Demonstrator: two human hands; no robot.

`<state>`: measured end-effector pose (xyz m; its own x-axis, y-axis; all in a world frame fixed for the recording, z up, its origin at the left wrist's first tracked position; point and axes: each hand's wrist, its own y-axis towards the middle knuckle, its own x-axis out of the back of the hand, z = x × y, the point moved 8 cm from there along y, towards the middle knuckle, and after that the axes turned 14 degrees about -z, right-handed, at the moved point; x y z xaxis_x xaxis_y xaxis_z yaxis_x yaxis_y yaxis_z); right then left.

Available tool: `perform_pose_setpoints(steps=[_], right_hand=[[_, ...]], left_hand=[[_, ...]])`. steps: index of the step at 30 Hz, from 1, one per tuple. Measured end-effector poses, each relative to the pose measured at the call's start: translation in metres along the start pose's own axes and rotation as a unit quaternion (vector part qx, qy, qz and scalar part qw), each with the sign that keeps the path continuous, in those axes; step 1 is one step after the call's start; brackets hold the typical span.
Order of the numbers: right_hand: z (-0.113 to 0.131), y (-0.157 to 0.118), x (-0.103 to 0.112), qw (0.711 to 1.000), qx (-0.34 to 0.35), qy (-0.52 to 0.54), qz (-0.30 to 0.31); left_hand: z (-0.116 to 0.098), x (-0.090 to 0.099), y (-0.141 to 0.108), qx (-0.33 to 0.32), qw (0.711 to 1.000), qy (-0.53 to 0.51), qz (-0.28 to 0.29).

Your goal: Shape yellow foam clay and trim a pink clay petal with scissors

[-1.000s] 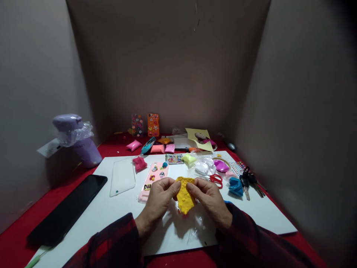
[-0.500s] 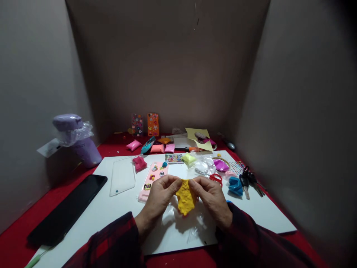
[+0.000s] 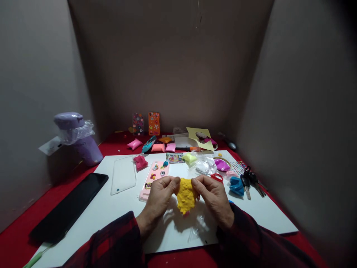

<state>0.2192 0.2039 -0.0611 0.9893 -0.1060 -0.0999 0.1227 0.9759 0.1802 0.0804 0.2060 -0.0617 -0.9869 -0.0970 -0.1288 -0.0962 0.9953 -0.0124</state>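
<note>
Pinching yellow clay (image 3: 186,196) at upper corners, lower edge unheld

dim back wall (image 3: 167,67) | brighter white board (image 3: 106,204), soft shadows | top-right corner dark

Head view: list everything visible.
Soft sheet: 1, yellow, held centre
Board: 1, white, front
Cloth: 1, red, beneath board
Slab: 1, black, left
Plain case: 1, clear, board's left
Decorated case: 1, pink, centre
Standing cases: 2, purplish, orange, back
Packets: several, mixed, board and back
Scissors: 1, red handles, right
Keys: several, dark, right
Paper: 1, yellow, back
Wrapped object: 1, purple, left
Bits: uncounted, mixed, scattered
Sleeves: 2, red plaid, front
Left hand, right hand: 1 each, holding sheet
</note>
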Motion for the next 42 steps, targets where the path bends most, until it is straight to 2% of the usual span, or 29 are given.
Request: perform_pose_setpoints(steps=[4,8,15,19,26,31,36,42], right_hand=[[-0.001,-0.001,0.001,1.000,0.000,-0.011,-0.004],[-0.004,-0.003,-0.005,0.999,-0.002,-0.022,0.035],[-0.010,-0.002,-0.010,0.998,-0.017,-0.004,0.055],[-0.005,-0.004,-0.008,0.999,0.001,-0.004,0.041],[-0.003,-0.003,-0.007,0.998,0.026,-0.030,0.049],[-0.013,-0.005,-0.009,0.996,0.006,-0.056,0.069],[-0.007,-0.006,-0.012,0.997,0.017,-0.038,0.070],[-0.004,-0.004,-0.009,0.998,0.005,-0.011,0.063]], left_hand=[[0.005,-0.002,0.000,0.021,1.000,-0.011,0.016],[0.004,0.000,0.000,0.022,1.000,-0.005,0.000],[0.004,0.004,0.000,0.025,0.999,-0.019,-0.029],[0.006,0.004,-0.001,0.029,0.999,-0.013,-0.021],[0.016,-0.004,-0.003,0.099,0.994,-0.048,0.026],[0.015,-0.003,-0.001,0.087,0.994,-0.056,0.015],[0.016,0.000,-0.001,0.083,0.995,-0.048,-0.011],[0.017,-0.002,-0.001,0.099,0.993,-0.066,0.015]])
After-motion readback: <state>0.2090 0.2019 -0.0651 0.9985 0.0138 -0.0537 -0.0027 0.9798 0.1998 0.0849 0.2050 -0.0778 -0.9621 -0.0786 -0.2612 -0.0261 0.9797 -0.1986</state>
